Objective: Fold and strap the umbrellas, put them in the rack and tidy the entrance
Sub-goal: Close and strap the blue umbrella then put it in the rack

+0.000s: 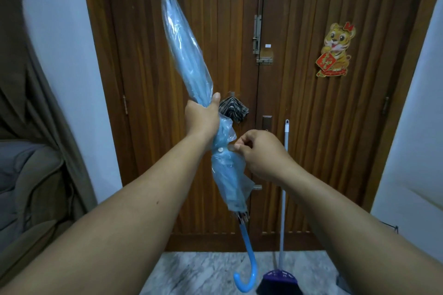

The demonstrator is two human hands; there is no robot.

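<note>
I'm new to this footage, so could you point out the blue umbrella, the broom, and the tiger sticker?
blue umbrella (184,45): head view, on the folded canopy.
broom (283,187): head view, on the pale handle.
tiger sticker (335,49): head view, on its body.

Soft, even indoor light is cast over the wooden door (299,103), without hard shadows. Pale glare is seen on the umbrella (184,55) left of it. Straight edges are bowed outward near the frame borders, and the corners are slightly blurred.

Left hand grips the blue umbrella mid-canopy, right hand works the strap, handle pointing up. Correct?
Not quite. The head view shows the hooked handle pointing down, toward the floor. The rest holds: left hand grips the blue umbrella mid-canopy, right hand works the strap.
</note>
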